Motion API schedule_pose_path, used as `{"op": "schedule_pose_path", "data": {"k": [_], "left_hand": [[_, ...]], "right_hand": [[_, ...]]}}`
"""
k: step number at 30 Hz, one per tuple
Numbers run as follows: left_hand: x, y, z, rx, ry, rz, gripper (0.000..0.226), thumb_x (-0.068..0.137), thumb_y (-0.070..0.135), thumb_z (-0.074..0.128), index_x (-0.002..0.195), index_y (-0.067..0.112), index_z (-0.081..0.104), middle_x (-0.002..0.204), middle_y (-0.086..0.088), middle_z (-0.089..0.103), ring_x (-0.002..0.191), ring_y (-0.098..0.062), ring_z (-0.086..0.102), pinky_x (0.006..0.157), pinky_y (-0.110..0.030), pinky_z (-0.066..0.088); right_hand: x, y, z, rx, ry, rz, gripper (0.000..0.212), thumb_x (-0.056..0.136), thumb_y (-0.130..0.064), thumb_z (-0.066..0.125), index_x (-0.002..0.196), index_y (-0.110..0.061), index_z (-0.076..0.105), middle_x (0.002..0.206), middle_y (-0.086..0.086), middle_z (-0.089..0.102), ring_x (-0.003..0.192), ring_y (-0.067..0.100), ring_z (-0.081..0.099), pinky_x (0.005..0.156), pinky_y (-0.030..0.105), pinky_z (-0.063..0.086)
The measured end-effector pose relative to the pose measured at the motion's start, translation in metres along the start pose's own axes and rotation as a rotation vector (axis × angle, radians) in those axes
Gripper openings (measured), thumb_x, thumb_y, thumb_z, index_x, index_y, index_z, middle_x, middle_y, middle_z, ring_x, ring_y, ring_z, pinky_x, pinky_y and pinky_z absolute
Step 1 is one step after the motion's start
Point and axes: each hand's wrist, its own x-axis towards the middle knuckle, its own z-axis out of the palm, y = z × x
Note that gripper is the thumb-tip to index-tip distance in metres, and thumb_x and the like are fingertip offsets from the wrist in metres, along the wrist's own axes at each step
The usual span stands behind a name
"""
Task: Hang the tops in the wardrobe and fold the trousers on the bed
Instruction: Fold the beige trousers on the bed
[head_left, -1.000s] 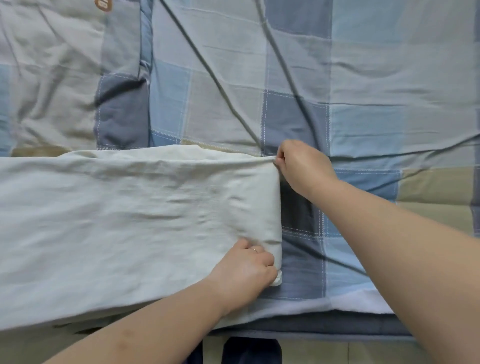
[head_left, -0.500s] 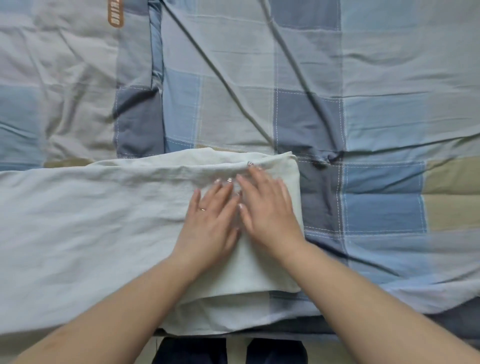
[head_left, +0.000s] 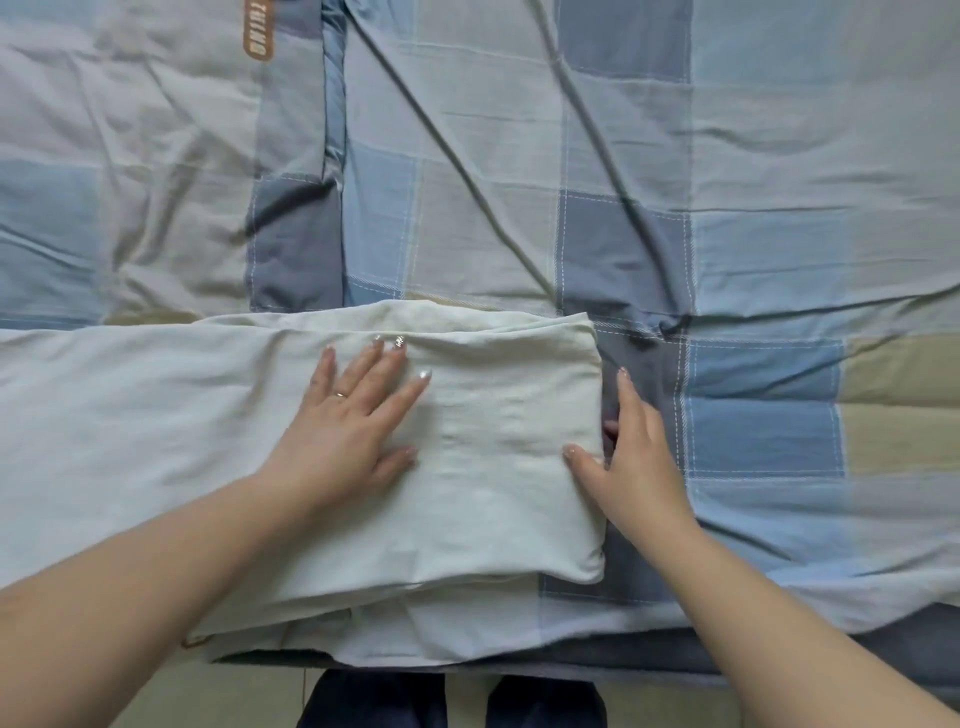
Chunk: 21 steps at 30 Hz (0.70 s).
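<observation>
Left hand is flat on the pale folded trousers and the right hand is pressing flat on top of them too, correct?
Not quite. In the head view the right hand is at the trousers' right folded edge, not on top. The left hand does lie flat on them.

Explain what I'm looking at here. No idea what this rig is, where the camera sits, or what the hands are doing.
There is no machine: a person works with two bare hands. The single picture comes from a wide-angle camera worn on the head, looking forward and down, so the forearms enter from the bottom. The surface is a bed covered by a blue, grey and beige checked quilt. Across it lies a pair of pale cream fabric trousers, folded over at the right end. The left hand rests flat on the trousers, fingers straight. The right hand sits at the folded right edge, thumb on top of the cloth. Nothing is lifted.
</observation>
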Motion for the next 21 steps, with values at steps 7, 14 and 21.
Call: {"op": "schedule_pose_path", "data": {"k": [7,14,21], "left_hand": [[-0.023,0.039,0.019,-0.158,-0.279,0.063,0.066,0.090,0.046,0.055,0.149,0.031,0.027,0.160,0.000,0.014,0.148,-0.019,0.008,0.118,-0.042,0.000],[0.001,0.022,-0.060,-1.915,-0.043,-0.655,0.040,0.082,0.049,0.064,0.116,0.029,0.062,0.114,0.006,0.070,0.106,-0.009,0.066,0.087,-0.037,0.053],[-0.030,-0.055,-0.129,-1.898,-0.104,-0.507,0.041,0.080,0.045,0.063,0.113,0.021,0.065,0.105,0.000,0.070,0.090,-0.011,0.067,0.065,-0.025,0.054]], "right_hand": [[-0.019,-0.029,-0.005,0.579,-0.248,0.228,0.042,0.082,-0.005,0.066,0.118,-0.022,0.052,0.114,0.000,0.067,0.103,0.014,0.063,0.096,0.038,0.048],[-0.057,-0.132,0.003,0.653,-0.356,-0.053,0.070,0.069,-0.019,0.058,0.133,-0.034,0.036,0.101,-0.009,0.069,0.089,0.006,0.067,0.076,0.026,0.052],[-0.087,-0.233,0.048,0.281,-0.379,-0.221,0.084,0.072,-0.035,0.049,0.144,-0.046,0.006,0.081,-0.025,0.052,0.074,0.001,0.053,0.068,0.020,0.042]]}}
